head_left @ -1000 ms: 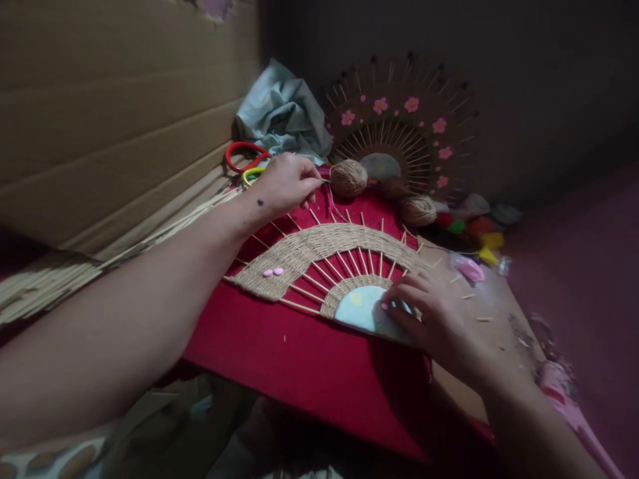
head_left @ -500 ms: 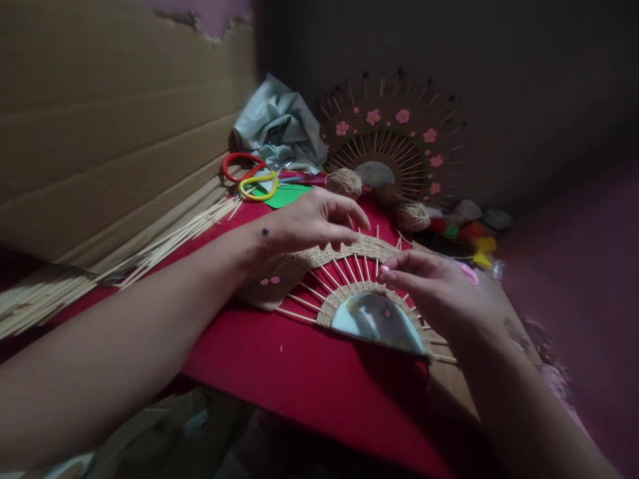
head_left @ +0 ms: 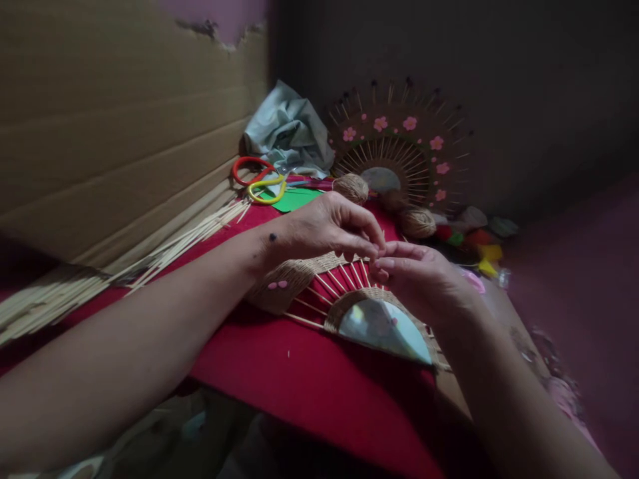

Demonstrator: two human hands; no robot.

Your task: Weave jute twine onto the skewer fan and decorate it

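My left hand [head_left: 332, 226] and my right hand [head_left: 424, 276] meet fingertip to fingertip above a half-round woven fan [head_left: 282, 279]. Both are closed in a pinch. The small pink piece seen in my right fingertips a moment ago is now hidden between the fingers. Beneath the hands, the fan has a woven twine band, bare thin sticks and a pale blue painted half-disc [head_left: 384, 326] at its centre. Two pink dots [head_left: 277, 285] sit on the left part of the band. My hands cover the band's right part.
A red cloth surface [head_left: 289, 372] lies under the fan. Loose sticks [head_left: 184, 239], scissors [head_left: 267, 189], a green sheet [head_left: 294, 199] and twine balls [head_left: 418, 223] lie around it. Behind stands another fan [head_left: 394, 123] with pink flowers; cardboard [head_left: 124, 120] walls the left.
My hands have come together, left fingers reaching right to meet the right fingertips. The pink piece at my right fingertips is no longer visible. The view has shifted slightly.
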